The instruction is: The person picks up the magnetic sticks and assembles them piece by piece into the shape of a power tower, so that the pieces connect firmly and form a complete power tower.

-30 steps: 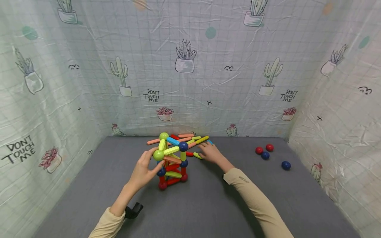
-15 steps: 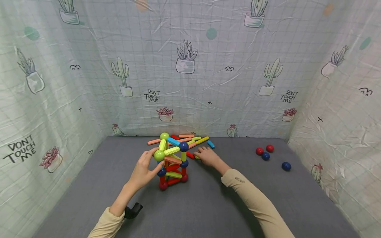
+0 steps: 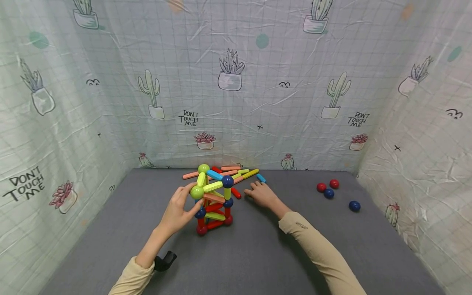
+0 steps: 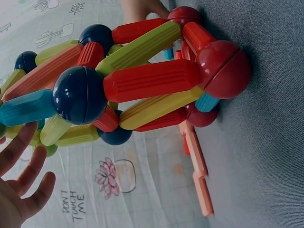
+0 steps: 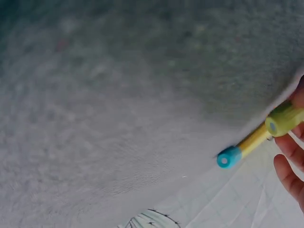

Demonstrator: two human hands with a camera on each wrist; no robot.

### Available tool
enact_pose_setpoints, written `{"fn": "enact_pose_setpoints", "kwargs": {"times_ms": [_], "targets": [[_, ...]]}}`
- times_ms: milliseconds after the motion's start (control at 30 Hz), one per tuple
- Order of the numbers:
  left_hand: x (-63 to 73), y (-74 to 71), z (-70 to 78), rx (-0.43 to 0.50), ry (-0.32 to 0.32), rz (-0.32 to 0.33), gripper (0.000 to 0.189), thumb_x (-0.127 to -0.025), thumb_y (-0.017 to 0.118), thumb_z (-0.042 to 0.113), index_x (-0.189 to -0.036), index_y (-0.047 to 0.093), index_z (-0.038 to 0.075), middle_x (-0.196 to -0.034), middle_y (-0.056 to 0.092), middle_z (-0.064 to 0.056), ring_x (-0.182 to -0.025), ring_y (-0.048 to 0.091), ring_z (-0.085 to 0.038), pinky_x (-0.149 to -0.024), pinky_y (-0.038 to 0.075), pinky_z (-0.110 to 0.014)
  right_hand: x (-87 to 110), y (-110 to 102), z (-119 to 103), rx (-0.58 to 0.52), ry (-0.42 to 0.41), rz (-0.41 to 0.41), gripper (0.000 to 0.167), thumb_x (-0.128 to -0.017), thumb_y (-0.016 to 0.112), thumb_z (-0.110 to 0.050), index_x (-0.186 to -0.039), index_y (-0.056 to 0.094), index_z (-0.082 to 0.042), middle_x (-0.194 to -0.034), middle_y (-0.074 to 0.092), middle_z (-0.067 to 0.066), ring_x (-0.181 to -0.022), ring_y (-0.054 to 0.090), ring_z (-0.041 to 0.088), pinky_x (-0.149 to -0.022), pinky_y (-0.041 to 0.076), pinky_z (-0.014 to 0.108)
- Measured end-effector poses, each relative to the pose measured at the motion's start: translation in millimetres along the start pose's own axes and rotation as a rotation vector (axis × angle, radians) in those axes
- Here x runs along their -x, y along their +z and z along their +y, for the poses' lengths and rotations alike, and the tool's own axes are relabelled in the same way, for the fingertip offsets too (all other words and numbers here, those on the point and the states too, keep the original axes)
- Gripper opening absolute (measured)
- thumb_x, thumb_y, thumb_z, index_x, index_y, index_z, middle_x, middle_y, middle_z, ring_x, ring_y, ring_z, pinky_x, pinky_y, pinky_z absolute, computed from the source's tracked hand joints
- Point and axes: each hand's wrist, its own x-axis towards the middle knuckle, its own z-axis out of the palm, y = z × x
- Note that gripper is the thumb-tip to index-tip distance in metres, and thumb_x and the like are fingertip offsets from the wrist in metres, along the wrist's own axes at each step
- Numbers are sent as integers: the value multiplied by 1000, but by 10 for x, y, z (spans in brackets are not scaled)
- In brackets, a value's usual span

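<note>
A tower of magnetic rods and balls (image 3: 214,207) stands on the grey table, with red balls at its base and green and blue balls higher up. My left hand (image 3: 178,211) grips its top front corner, thumb and forefinger around a green ball (image 3: 197,192). In the left wrist view, the left fingers (image 4: 33,168) are beside a blue rod (image 4: 28,107) of the tower. To the tower's right, my right hand (image 3: 262,195) pinches a yellow-green rod (image 5: 283,119), visible in the right wrist view but covered by the hand from above.
Loose rods lie behind the tower, among them a long yellow rod (image 3: 250,173), a blue rod (image 3: 261,178) and an orange rod (image 3: 230,168). A red rod (image 3: 236,193) lies beside the tower. Red balls (image 3: 321,187) and blue balls (image 3: 354,205) sit at the right. A printed curtain surrounds the table.
My right hand moved left to the yellow-green rod beside the tower, took it, and drew back slightly to the right. The left hand and the tower have stayed put.
</note>
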Motion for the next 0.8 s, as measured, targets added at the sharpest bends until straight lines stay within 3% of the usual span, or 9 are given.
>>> {"fn": "enact_pose_setpoints", "kwargs": {"times_ms": [133,233,333,433,567,800], "targets": [[-8,10,-14,-4,15,12,54,-72,70,13,-121,48,8,-93,58,-7,-82,49,-16,-63,41,-30,-54,-172,1,-198,90,98,31,-83,58,-13,-113,52,-15,-98,53,6,-84,51,20,-72,44,35],[-6,20,-24,-5,21,18,54,-72,70,12,-121,48,8,-93,58,-7,-82,49,-16,-63,41,-30,-147,-445,-15,-430,144,193,32,-82,56,-11,-114,51,-11,-105,55,7,-86,53,19,-72,45,34],[-4,25,-26,-4,20,20,54,-72,70,12,-121,48,8,-93,58,-7,-83,49,-14,-63,41,-30,-254,-781,-26,-659,143,282,28,-85,55,-12,-113,51,-10,-106,56,8,-83,54,18,-70,47,32],[3,17,-19,-1,11,20,54,-73,70,12,-122,48,8,-93,59,-7,-83,48,-14,-63,41,-30,-370,-1131,-56,-840,115,323,28,-87,56,-15,-114,51,-10,-105,58,9,-83,56,18,-72,48,33],[10,16,-20,1,-1,20,55,-73,70,12,-122,47,8,-93,58,-8,-83,49,-15,-63,41,-30,-540,-1470,-128,-903,49,325,30,-86,57,-18,-115,50,-10,-105,59,8,-85,56,18,-74,47,33],[15,26,-17,6,-5,9,55,-74,70,13,-123,47,9,-95,57,-8,-84,51,-17,-64,43,-32,-783,-1736,-339,-870,-66,316,31,-87,56,-15,-117,48,-9,-109,56,7,-88,56,17,-75,47,29]]}}
